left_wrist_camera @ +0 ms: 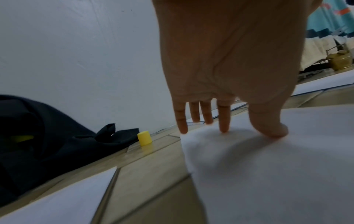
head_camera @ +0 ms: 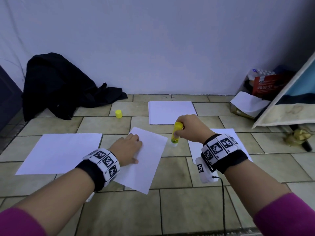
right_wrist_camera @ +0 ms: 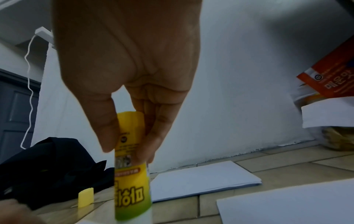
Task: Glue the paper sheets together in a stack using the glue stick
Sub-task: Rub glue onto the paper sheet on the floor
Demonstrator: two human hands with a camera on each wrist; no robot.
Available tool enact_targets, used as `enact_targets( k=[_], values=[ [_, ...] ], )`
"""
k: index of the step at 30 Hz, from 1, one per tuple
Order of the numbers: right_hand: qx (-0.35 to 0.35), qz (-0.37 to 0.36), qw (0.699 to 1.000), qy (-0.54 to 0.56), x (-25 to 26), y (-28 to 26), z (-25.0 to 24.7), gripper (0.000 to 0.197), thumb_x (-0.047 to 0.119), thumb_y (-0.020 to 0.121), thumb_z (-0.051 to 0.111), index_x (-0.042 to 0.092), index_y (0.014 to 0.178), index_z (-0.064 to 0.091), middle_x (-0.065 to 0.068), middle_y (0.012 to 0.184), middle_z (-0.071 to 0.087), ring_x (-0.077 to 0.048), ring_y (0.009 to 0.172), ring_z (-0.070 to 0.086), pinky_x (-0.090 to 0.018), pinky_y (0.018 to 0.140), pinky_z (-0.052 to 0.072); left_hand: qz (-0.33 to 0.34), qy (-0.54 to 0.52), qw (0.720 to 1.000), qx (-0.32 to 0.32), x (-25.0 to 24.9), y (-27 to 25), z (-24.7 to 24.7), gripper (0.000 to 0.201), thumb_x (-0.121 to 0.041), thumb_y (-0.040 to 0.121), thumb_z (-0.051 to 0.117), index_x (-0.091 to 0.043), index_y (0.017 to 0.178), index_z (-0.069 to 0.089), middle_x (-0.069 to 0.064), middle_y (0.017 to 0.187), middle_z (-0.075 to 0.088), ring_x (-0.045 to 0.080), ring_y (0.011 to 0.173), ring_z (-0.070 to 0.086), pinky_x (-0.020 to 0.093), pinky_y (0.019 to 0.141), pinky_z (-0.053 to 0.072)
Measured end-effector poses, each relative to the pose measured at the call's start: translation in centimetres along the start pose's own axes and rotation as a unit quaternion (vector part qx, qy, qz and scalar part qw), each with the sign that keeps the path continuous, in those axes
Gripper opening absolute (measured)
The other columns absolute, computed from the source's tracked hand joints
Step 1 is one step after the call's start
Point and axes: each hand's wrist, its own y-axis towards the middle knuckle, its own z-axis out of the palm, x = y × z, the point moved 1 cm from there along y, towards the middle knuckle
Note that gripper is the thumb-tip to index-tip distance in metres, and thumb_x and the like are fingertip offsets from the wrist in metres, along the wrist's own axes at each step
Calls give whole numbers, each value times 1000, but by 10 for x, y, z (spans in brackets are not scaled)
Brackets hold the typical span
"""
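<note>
A tilted white sheet (head_camera: 146, 159) lies on the tiled floor in the middle. My left hand (head_camera: 129, 149) rests on its left part with straight fingers (left_wrist_camera: 224, 121) pressing the sheet (left_wrist_camera: 268, 174) down. My right hand (head_camera: 189, 128) grips a yellow glue stick (head_camera: 176, 133) upright, open white end down at the sheet's right corner. In the right wrist view the thumb and fingers (right_wrist_camera: 107, 136) pinch the glue stick (right_wrist_camera: 132, 174). Its yellow cap (head_camera: 118, 114) stands apart on the floor. Other sheets lie at left (head_camera: 59, 154), at right (head_camera: 221, 145), and a stack at the back (head_camera: 170, 111).
A black cloth (head_camera: 59, 87) is heaped against the wall at back left. Boxes and a bag (head_camera: 265, 86) stand at back right beside a leaning board (head_camera: 289, 103). A cable (head_camera: 223, 201) runs from my right wristband.
</note>
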Motion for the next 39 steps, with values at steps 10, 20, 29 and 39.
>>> enact_targets(
  k=[10, 20, 29, 39],
  values=[
    [-80, -15, 992, 101, 24, 21, 15, 18, 13, 78, 68, 10, 96, 63, -1, 90, 60, -16, 80, 54, -16, 54, 39, -12, -45, 999, -6, 5, -9, 0, 53, -48, 97, 42, -36, 147, 29, 0, 144, 32, 19, 130, 32, 35, 97, 41],
    [-34, -43, 992, 114, 67, 61, 42, 30, 13, 82, 69, 9, 110, 62, -10, 112, 62, -21, 95, 56, -24, 70, 43, -88, -108, 990, -18, -10, -8, 9, 56, -51, 91, 50, -27, 140, 35, 6, 134, 38, 27, 119, 41, 36, 85, 42],
    [31, -60, 998, 0, 68, 62, 46, 32, 17, 87, 66, 12, 118, 58, -12, 118, 57, -25, 99, 58, -27, 67, 43, -85, -122, 989, -12, -3, -6, 10, 59, -51, 90, 54, -29, 141, 34, 5, 136, 37, 27, 120, 40, 39, 93, 45],
    [100, -70, 990, -77, 36, -9, 21, 31, 15, 87, 65, 11, 117, 59, -8, 108, 56, -22, 88, 53, -29, 69, 42, -54, -113, 992, -3, 24, 1, 5, 55, -13, 94, 45, -28, 146, 36, -2, 139, 42, 20, 123, 45, 30, 97, 40]
  ],
)
